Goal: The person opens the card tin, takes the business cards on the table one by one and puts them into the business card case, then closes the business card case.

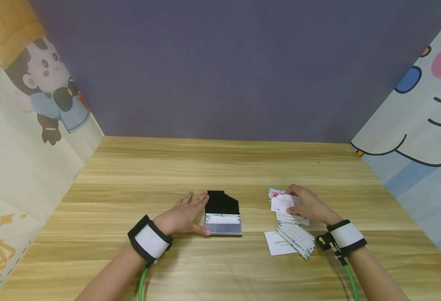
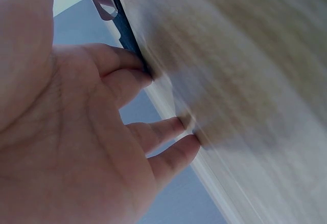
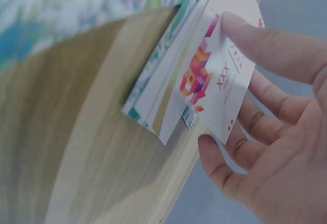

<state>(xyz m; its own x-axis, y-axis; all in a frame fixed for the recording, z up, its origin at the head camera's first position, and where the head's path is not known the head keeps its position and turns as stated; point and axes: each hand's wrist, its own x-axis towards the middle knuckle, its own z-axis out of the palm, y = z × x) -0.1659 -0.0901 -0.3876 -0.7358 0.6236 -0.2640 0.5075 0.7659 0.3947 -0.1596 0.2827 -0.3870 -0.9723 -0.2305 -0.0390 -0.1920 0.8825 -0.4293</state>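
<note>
My left hand (image 1: 182, 215) lies at the left side of an opened business card case (image 1: 223, 229), its fingers spread, thumb by the lower left corner and fingertips by the black lid flap (image 1: 220, 202). Inside the case a leaf-patterned card (image 1: 223, 218) shows above the clear front. On the right, my right hand (image 1: 308, 205) pinches a white business card (image 3: 225, 75) with a red and orange pattern, thumb on its face and fingers behind. Under and beside it lie several other cards (image 3: 158, 88), loosely stacked.
Nearer to me, a leaf-bordered card (image 1: 297, 239) overlaps a white card with printed lettering (image 1: 278, 246). The wooden table (image 1: 149, 167) meets a dark back wall (image 1: 224, 75). Green cables (image 1: 142, 284) run from the wrist straps.
</note>
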